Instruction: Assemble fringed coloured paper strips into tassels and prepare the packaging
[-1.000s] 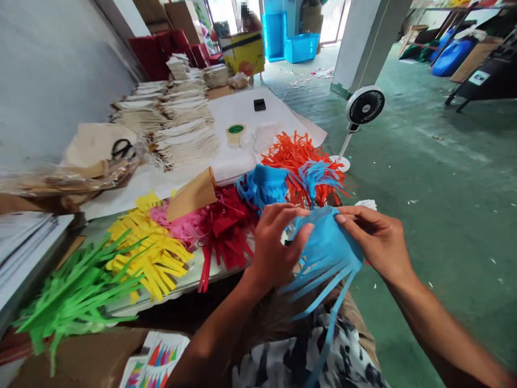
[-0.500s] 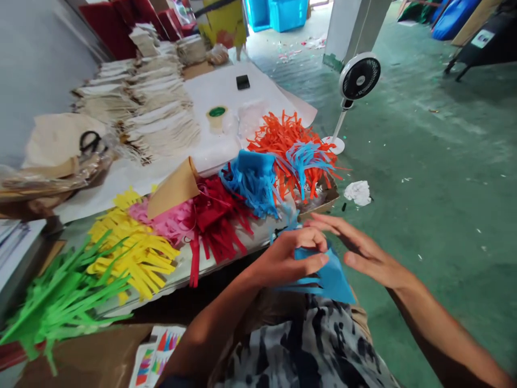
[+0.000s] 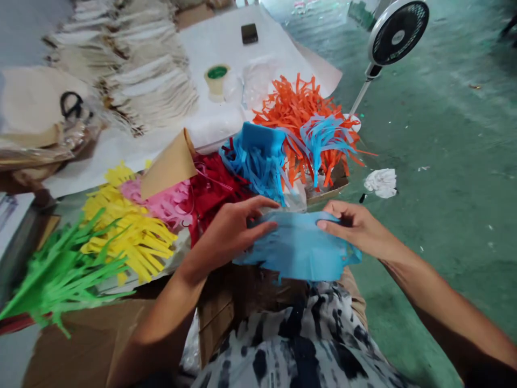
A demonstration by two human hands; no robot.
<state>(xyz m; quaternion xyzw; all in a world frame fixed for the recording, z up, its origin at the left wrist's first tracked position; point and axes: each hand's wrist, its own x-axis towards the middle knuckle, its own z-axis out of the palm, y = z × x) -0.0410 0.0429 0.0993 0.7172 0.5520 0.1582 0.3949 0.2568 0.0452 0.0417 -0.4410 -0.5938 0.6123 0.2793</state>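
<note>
A light blue fringed sheet (image 3: 301, 250) is stretched out over my lap, its cut strips blurred along the left and lower side. My left hand (image 3: 246, 229) pinches its upper left edge between thumb and fingers. At the upper right edge, my right hand (image 3: 349, 223) grips it with the thumb on top. Just beyond, on the table's near edge, lie a blue fringe bundle (image 3: 262, 161), a dark red one (image 3: 214, 186) and an orange pile (image 3: 297, 116) topped with light blue strips (image 3: 325, 137).
Pink (image 3: 165, 202), yellow (image 3: 129, 231) and green fringe (image 3: 76, 264) lie to the left, with a tan folded sheet (image 3: 169, 167) above. Farther back are stacked cream bags (image 3: 149, 81), scissors (image 3: 70, 105), a tape roll (image 3: 217, 78) and a phone-like dark object (image 3: 249, 34). A fan (image 3: 398, 35) stands right.
The blue sheet, folded under my left hand before, is now spread wide between both hands. My right hand, formerly open beside it, has closed on it. The view has tilted down.
</note>
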